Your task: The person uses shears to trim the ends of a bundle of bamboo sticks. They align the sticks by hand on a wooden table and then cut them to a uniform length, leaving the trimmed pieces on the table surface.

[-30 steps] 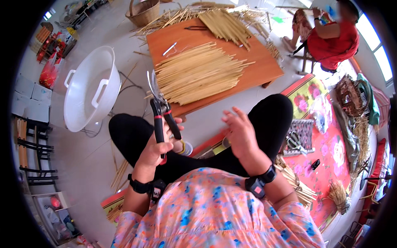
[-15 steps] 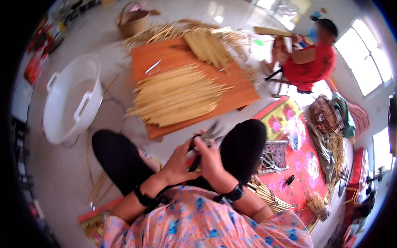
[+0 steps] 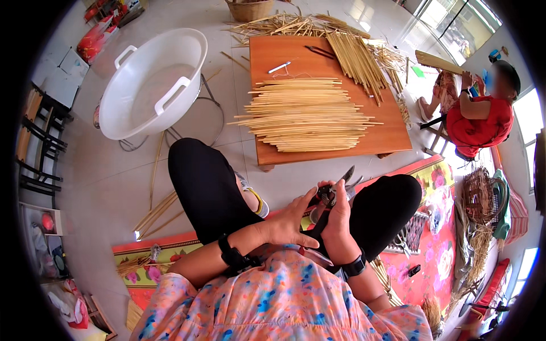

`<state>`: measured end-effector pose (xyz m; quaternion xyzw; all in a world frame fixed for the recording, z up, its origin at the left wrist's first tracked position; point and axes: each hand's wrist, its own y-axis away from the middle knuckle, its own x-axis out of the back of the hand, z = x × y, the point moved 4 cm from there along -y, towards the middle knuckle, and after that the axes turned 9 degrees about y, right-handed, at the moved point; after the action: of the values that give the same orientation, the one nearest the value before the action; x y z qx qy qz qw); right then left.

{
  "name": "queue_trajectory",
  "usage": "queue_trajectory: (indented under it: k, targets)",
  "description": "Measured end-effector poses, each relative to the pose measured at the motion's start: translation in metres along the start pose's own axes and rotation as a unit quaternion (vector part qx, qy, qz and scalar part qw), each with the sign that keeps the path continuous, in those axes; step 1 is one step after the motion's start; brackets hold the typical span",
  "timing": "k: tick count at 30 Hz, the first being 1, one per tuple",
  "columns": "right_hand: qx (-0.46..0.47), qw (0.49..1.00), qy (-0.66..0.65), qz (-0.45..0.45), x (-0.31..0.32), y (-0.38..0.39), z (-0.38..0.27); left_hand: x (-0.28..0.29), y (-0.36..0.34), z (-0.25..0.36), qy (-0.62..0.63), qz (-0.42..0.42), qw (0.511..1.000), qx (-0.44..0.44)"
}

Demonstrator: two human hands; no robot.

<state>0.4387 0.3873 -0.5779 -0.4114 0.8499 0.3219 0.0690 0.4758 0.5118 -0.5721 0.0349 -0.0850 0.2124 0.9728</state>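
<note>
My right hand [image 3: 339, 223] is wrapped round a pair of black-handled pruning shears [image 3: 325, 194], held above my lap between my knees. The dark blades point up and away from me, with a gap between them. My left hand [image 3: 287, 220] cups the near side of the shears, its fingertips at the pivot and its thumb stretched below along the handles. Part of the handles is hidden behind my hands. Past my knees, a layer of straw-coloured strips [image 3: 307, 116] lies side by side on a low orange-brown wooden table [image 3: 273, 57].
A second bundle of strips [image 3: 357, 65] and a white pen-like tool [image 3: 279, 67] lie on the table. At left stands a white two-handled tub [image 3: 190, 54]. Scissors [image 3: 402, 243] rest by a dark basket on the floral mat [image 3: 429, 258]. A person in red [image 3: 480, 119] sits at right.
The view has swung, so the table, tub and seated person appear farther right. My hands still hold the shears, and my left fingers look more spread from the thumb.
</note>
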Motion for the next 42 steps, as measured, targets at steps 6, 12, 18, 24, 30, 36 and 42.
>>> queue_trajectory:
  k: [6, 12, 18, 24, 30, 36, 42]
  targets:
    - [0.044, 0.994, 0.093, 0.023, -0.029, 0.008, 0.001, 0.009, 0.017, 0.003, 0.049, 0.048, 0.997, 0.028]
    - [0.027, 0.997, 0.056, -0.053, -0.034, 0.014, 0.008, 0.011, 0.018, -0.021, 0.016, 0.121, 0.992, 0.043]
    - [0.032, 0.974, 0.188, -0.118, -0.025, 0.007, -0.003, 0.012, 0.007, -0.011, 0.287, 0.087, 0.946, 0.121]
    - [0.005, 0.993, 0.114, 0.042, 0.015, -0.01, -0.015, 0.018, 0.015, -0.023, 0.394, 0.108, 0.903, 0.131]
    - [-0.042, 0.983, -0.031, 0.175, 0.034, -0.063, -0.02, 0.05, 0.016, -0.042, 0.474, 0.195, 0.854, 0.09]
    - [-0.099, 0.97, -0.001, 0.223, 0.044, -0.119, -0.023, 0.079, 0.004, -0.061, 0.512, 0.241, 0.824, 0.038]
    - [-0.121, 0.957, 0.054, 0.259, 0.055, -0.144, -0.027, 0.099, -0.02, -0.085, 0.552, 0.237, 0.799, 0.023]
